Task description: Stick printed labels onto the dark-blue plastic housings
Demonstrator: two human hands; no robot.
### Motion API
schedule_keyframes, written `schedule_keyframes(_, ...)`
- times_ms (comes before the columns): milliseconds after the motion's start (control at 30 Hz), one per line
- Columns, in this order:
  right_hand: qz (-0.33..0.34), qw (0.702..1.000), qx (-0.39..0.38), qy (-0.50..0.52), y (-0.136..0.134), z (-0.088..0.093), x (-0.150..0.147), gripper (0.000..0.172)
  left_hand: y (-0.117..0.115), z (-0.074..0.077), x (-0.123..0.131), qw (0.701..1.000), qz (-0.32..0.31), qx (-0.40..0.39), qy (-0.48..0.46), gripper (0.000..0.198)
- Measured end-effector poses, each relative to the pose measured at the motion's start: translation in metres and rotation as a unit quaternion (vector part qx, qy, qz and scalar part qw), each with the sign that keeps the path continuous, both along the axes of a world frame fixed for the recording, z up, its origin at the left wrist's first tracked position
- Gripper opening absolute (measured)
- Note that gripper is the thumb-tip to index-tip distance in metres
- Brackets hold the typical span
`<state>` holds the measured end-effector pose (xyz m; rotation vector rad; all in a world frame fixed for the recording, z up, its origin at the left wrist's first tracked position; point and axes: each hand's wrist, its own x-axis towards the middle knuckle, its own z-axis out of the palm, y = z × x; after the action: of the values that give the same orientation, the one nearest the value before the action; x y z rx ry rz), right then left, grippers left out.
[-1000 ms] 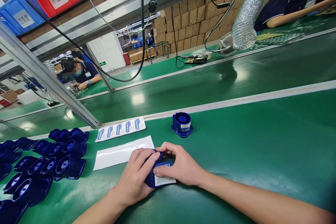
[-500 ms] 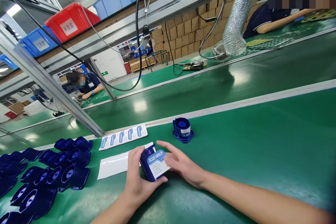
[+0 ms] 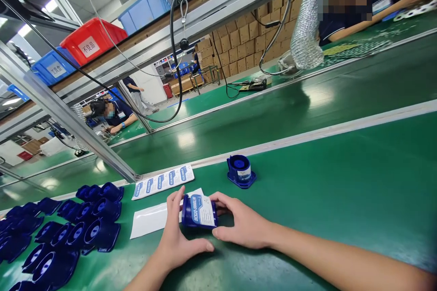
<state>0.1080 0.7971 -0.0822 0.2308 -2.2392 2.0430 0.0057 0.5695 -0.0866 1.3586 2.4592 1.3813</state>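
Note:
Both my hands hold one blue plastic part [image 3: 200, 211] with a white and blue label on its upper face, just above the green table. My left hand [image 3: 177, 238] cups its left side, thumb stretched along the table in front. My right hand [image 3: 241, 225] grips its right side with fingers behind and thumb in front. A second blue part [image 3: 241, 171] with a label stands on the table beyond my right hand. A strip of blue labels [image 3: 163, 180] and a white backing sheet [image 3: 150, 220] lie just beyond my left hand.
A heap of several unlabelled blue parts [image 3: 64, 234] lies at the left. A slanted metal post [image 3: 71, 122] stands behind it. A conveyor belt [image 3: 290, 113] runs across beyond the table's white edge. Other people work at far benches; red and blue bins sit overhead.
The blue part went from pressed flat under both hands to lifted in my left hand, and is now held between both hands with its label facing up. The camera tilted upward.

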Motion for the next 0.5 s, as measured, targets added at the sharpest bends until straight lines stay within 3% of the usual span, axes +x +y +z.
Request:
schedule_keyframes(133, -0.01, 0.994, 0.11, -0.021, 0.0, 0.0, 0.003, 0.066, -0.005, 0.004, -0.006, 0.992, -0.052, -0.056, -0.104, 0.097)
schedule_keyframes(233, -0.029, 0.988, 0.144, -0.036, -0.003, -0.004, 0.004, 0.078, -0.005, 0.004, -0.002, 0.991, -0.017, -0.077, -0.111, 0.092)
schedule_keyframes(333, -0.025, 0.987, 0.153, -0.043, -0.004, -0.007, 0.003, 0.087, -0.006, 0.006, 0.002, 0.99, -0.043, -0.083, -0.109, 0.092)
schedule_keyframes(433, -0.033, 0.986, 0.156, -0.049, -0.003, -0.009, 0.002, 0.082, -0.01, 0.009, 0.002, 0.986, -0.097, -0.101, -0.095, 0.092)
schedule_keyframes(500, -0.034, 0.988, 0.144, -0.042, -0.002, -0.011, 0.002, 0.073, -0.011, 0.013, 0.002, 0.986, -0.099, -0.108, -0.076, 0.085)
